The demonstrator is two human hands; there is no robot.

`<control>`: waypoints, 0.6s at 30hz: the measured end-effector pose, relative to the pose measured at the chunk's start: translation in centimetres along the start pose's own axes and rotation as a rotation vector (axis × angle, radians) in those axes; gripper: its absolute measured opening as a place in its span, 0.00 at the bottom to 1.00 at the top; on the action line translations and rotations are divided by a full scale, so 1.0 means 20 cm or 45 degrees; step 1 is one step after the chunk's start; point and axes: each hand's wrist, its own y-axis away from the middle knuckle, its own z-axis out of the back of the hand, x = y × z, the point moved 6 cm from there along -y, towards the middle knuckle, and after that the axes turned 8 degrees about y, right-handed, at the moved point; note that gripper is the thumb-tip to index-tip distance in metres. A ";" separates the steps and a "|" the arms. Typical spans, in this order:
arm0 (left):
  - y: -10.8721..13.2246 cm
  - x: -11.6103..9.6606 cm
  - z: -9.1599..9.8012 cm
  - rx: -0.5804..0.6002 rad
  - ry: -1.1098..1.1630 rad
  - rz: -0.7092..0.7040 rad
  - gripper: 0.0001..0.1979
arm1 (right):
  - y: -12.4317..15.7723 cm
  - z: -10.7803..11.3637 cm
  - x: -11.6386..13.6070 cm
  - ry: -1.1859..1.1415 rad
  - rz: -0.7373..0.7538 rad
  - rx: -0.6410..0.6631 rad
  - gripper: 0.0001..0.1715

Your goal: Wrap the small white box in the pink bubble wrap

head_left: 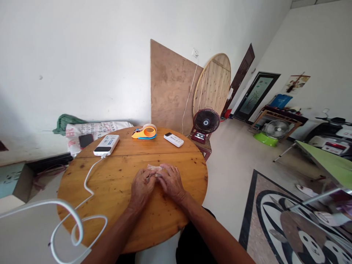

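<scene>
Room: a pale wall (90, 66) ran behind everything; a brown board (170, 88) and a round wooden panel (214, 84) leaned upright against it, presumably to take up little floor.
Tabletop (115, 187): round, wooden, with a curved edge and no corners; the devices and dispenser lay towards its far edge, which seemed to leave the nearer part to the hands.
Small translucent piece (154, 168): held between both hands, a little right of the tabletop's middle; too covered to identify, perhaps film or plastic.
Left hand (142, 186): thumb and fingertips bent inward, pinching the piece's left end, likely to steady it.
Right hand (172, 180): fingers curled around the right end, gripping it too; which fingertips actually touched could not be told.
Tape dispenser (137, 135): near the far edge, beyond the hands, perhaps parked out of their way.
Corded power bank (107, 144): by the far-left edge, its socket facing nearer, probably so the white cable (55, 201) could leave over the left edge, clear of the hands.
Second white device (176, 140): near the far-right edge, no cable visible in it.
Fan (206, 121): on a chair (205, 147) just past the far-right edge, facing the tabletop, likely for the breeze.
</scene>
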 end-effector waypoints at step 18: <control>0.01 -0.03 0.00 0.028 0.036 0.047 0.11 | 0.00 -0.02 -0.02 -0.093 -0.045 0.002 0.13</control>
